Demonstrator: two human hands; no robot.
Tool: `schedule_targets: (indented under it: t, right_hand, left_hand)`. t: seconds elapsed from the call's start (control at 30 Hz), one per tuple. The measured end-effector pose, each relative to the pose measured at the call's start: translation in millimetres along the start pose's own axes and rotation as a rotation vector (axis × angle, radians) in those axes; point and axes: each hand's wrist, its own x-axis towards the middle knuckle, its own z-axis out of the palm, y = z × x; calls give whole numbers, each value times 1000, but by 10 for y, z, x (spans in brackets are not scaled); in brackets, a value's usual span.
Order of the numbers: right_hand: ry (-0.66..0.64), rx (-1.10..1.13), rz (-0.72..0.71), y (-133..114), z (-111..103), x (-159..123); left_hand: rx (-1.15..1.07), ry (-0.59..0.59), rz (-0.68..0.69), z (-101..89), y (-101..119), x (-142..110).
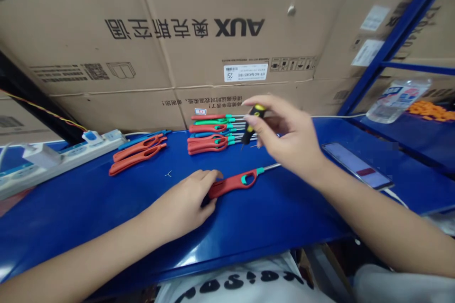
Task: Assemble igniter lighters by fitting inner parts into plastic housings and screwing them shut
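Note:
My left hand (188, 203) lies on the blue bench (106, 208), fingers closed on the rear end of a red long-necked lighter (234, 182) with a teal trigger and a metal tube. The lighter lies flat on the bench. My right hand (287, 137) hovers above the lighter's tube, pinching a small black and yellow screwdriver (251, 124) that points down. Behind it sits a pile of finished lighters (213, 132) in red, green and blue. Two red half shells (137, 154) lie further left.
A white power strip (60, 156) runs along the left back edge. A phone (357, 164) lies at the right. A tiny metal spring (168, 173) rests near the middle. Cardboard boxes (199, 33) wall the back; a blue shelf frame (394, 42) stands at right.

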Motion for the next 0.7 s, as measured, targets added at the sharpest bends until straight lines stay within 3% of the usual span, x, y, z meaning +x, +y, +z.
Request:
schedule_targets:
  t: [0.1,0.23,0.4,0.5,0.7]
  right_hand:
    - [85,-184,-31,269,-184,38]
    - [168,-400,-96,667,-241,-38]
    - [202,-489,-66,962,-300,-96]
    - [281,-510,-12,1039,-417,-60]
    - [336,-508,97,1177,-547,-3]
  left_hand:
    - [127,-46,-26,-88,37,-12]
    - [145,-69,48,-18,89,82]
    - [102,-42,158,11,-98,320]
    - [88,64,206,-193,-310,522]
    - [113,108,195,-737,-745,965]
